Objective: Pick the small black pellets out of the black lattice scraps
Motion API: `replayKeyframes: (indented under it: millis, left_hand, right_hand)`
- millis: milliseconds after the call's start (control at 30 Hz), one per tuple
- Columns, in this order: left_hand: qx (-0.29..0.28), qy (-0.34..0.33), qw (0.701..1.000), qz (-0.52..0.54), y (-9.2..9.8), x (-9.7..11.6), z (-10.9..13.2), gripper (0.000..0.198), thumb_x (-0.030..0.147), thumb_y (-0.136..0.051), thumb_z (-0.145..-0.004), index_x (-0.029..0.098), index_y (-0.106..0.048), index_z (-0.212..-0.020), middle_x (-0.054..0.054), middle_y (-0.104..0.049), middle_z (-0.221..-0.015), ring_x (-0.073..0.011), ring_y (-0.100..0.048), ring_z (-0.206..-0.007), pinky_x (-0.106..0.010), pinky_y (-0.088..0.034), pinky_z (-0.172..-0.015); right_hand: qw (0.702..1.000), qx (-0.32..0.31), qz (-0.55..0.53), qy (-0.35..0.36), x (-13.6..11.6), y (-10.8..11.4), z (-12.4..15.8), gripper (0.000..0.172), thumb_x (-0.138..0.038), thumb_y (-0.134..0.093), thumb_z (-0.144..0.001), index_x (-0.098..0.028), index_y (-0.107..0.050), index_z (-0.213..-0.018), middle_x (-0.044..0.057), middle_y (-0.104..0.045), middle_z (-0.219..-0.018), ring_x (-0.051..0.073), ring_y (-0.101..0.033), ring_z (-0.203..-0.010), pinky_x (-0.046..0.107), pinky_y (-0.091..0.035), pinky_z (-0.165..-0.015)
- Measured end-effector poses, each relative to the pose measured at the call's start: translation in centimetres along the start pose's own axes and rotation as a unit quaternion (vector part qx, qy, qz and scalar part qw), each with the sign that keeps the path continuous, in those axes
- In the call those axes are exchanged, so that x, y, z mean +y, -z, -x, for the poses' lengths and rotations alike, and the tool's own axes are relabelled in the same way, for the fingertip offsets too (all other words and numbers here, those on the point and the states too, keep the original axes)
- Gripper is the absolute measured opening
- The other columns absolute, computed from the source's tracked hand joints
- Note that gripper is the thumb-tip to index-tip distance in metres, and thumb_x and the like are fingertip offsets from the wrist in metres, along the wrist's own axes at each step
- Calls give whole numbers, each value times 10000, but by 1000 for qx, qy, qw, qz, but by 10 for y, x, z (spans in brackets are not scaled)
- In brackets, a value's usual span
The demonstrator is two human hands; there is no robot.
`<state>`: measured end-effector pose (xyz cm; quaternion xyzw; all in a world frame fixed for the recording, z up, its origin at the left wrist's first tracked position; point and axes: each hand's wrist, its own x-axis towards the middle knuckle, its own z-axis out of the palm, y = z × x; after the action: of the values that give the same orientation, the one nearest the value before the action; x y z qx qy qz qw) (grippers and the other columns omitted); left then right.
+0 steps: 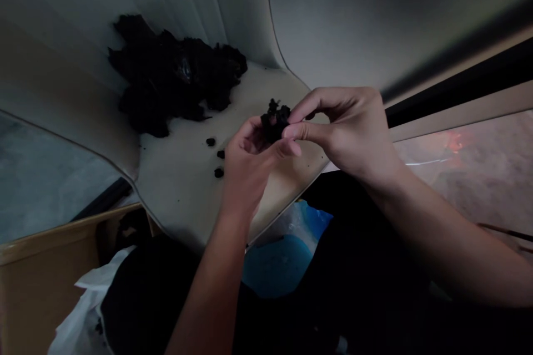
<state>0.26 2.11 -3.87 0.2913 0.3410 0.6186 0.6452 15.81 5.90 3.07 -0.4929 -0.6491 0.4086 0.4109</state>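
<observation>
Left hand (249, 169) and right hand (345, 133) pinch a black crumbly clump (275, 121) above a curved cream panel (179, 194).
Fingers of both hands close on the clump; on the panel, a large black heap (166, 77) lies past the hands, three small black lumps (219, 172) just beside them.

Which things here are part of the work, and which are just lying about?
Part of the work:
left hand
right hand
black clump
larger black heap
small black lumps
pale curved surface

Lying about:
cardboard box
white plastic
blue plastic
</observation>
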Motion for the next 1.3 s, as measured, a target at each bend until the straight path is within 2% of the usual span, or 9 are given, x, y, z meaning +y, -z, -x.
replayKeyframes:
  millis: [67,133,333,500,767,867,967,1133,1300]
  left_hand:
    - [11,5,1000,3,-1,-1,1,453,387,-1167,-666,242,-847,-952,20,-822,-991,-138,-758,-962,-231,-609,-902]
    - [18,-6,1000,-12,-1,-2,2,375,343,-1128,-748,240,-852,-981,18,-809,-988,-131,-749,-957,-221,-600,-885]
    - [-40,-76,990,-108,3,3,3,309,494,-952,-979,244,-868,-1139,-44,-831,-1102,-258,-813,-1144,-344,-650,-997]
    - [-45,-120,981,-146,4,5,1,210,454,-849,-1074,283,-883,-1191,-36,-830,-1121,-235,-797,-1168,-321,-655,-1003]
    - [33,-105,991,-74,-5,1,6,142,353,-923,-1017,311,-904,-1151,-12,-807,-1127,-163,-731,-1081,-270,-592,-1081]
    - [91,-137,985,-47,-9,1,8,147,257,-962,-963,309,-912,-1090,13,-793,-1142,-142,-714,-1085,-258,-572,-1103]
    - [105,-164,980,-36,-11,2,7,99,211,-956,-945,275,-908,-1005,17,-765,-1062,-133,-696,-1057,-237,-554,-1094]
    - [80,-175,981,-19,-13,6,5,189,65,-879,-928,236,-903,-1006,-3,-746,-1056,-133,-667,-1047,-222,-536,-1101]
    - [-10,-170,985,-3,-13,9,7,222,52,-770,-1009,242,-875,-965,-12,-644,-896,-152,-600,-933,-249,-555,-992]
  right_hand:
    - [1000,-12,-8,-11,0,2,1,328,-450,-1034,-845,-224,-829,-727,13,-779,-732,205,-724,-778,381,-573,-817]
    - [999,-26,-19,-19,1,2,1,313,-413,-1020,-861,-212,-813,-740,11,-768,-740,200,-718,-793,375,-564,-827]
    - [996,-66,-51,-10,2,-3,1,237,-253,-901,-941,-210,-715,-802,-1,-750,-854,180,-685,-870,339,-520,-827]
    - [995,-89,-42,2,2,-8,0,269,-243,-827,-1017,-217,-630,-835,-15,-693,-858,157,-624,-859,317,-488,-802]
    - [989,-110,-93,-33,-1,-10,-5,370,-440,-907,-987,-256,-641,-807,-16,-751,-902,187,-642,-912,337,-559,-879]
    - [984,-126,-108,-70,-8,-11,-6,432,-550,-982,-883,-282,-660,-779,-4,-780,-925,221,-662,-932,364,-595,-891]
    - [985,-107,-96,-98,-14,-16,-8,476,-583,-1030,-791,-287,-661,-739,21,-788,-907,261,-690,-958,392,-617,-860]
    - [978,-119,-124,-120,-14,-21,-11,494,-610,-1034,-768,-277,-672,-724,18,-779,-868,264,-701,-949,400,-629,-842]
    - [978,-58,-177,-96,-6,-5,-20,415,-519,-943,-940,-255,-684,-750,1,-684,-783,186,-633,-856,335,-578,-845]
